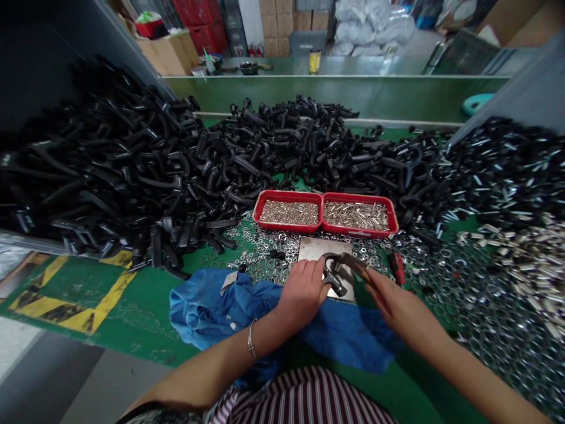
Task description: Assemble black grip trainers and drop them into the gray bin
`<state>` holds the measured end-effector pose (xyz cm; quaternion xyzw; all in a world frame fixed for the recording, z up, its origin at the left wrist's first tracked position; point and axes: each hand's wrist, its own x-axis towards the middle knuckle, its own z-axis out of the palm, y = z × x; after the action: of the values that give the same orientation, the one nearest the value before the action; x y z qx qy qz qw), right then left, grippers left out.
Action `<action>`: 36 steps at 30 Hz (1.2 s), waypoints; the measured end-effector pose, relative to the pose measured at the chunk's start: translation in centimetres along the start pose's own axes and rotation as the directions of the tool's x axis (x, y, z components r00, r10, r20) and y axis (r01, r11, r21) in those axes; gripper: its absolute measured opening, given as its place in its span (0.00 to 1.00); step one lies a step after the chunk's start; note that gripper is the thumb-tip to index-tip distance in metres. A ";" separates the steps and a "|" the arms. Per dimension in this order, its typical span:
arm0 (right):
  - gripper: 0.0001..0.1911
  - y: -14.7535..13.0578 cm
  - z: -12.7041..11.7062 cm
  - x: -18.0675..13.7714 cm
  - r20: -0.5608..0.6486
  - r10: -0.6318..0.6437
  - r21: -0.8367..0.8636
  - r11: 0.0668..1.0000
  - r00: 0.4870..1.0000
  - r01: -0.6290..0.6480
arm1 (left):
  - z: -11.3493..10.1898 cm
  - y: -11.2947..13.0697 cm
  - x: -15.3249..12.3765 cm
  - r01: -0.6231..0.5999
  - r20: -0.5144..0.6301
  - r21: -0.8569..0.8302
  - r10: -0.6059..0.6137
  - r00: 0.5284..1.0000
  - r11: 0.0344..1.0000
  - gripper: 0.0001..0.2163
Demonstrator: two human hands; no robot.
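My left hand (302, 287) is closed on a curved black handle part (332, 272), holding it over a small metal plate (314, 248) on the green table. My right hand (392, 297) comes in from the right with its fingers pinched at the same part; what it holds there is too small to make out. A blue cloth (212, 309) lies under my wrists. Just beyond the plate stand two red trays: the left tray (258, 207) holds small washers, the right tray (392, 213) holds short metal pins.
A big heap of black curved handles (145, 171) fills the left and back of the table. Loose washers and metal pins (494, 277) cover the right side. A red-handled tool (398, 268) lies right of the plate. Boxes and sacks stand beyond a green bench.
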<state>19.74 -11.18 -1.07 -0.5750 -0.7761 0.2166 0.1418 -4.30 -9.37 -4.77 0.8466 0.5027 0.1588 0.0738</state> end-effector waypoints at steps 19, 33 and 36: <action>0.22 0.6 -0.5 0.7 0.143 0.166 0.352 0.913 0.976 -0.207 | 0.0 0.7 0.6 0.105 0.021 0.050 -0.106 0.994 0.993 0.42; 0.21 4.0 1.7 -2.7 -0.009 0.436 0.254 0.871 0.900 -0.420 | -2.7 -3.2 1.8 0.290 0.090 -0.595 -0.296 0.951 0.750 0.22; 0.19 6.8 0.6 -1.8 -0.237 0.372 -0.122 0.905 0.897 -0.408 | -2.6 -4.5 1.2 0.167 -0.032 -0.406 -0.196 0.980 0.899 0.14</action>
<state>25.67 -11.29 -4.96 -0.7486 -0.6410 0.1128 0.1266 -8.37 -6.30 -3.38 0.7566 0.5384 0.2813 0.2421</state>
